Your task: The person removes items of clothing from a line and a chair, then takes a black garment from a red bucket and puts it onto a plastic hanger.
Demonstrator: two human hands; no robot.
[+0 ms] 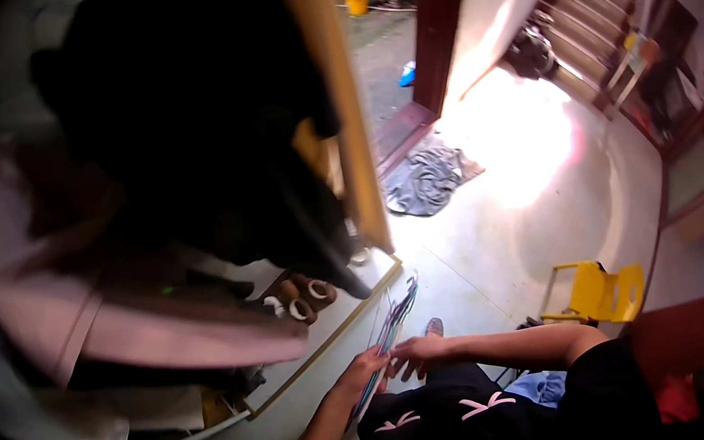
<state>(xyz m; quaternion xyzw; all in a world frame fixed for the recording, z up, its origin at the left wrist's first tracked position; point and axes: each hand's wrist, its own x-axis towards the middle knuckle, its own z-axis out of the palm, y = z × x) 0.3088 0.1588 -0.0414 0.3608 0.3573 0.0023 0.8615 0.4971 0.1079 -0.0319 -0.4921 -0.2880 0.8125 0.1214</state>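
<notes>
Right of the clothes [178, 332], near side, the left hand [364, 371] grasps the hangers [399, 311] as the right hand [419, 353], loosely spread, apparently sorts them, the next move likely calling for one pinched free.

Hangers [397, 315] partly hidden by the left hand [364, 373]

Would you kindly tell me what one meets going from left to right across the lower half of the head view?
Pink garment → left hand holding hangers → right hand → yellow chair.
</notes>
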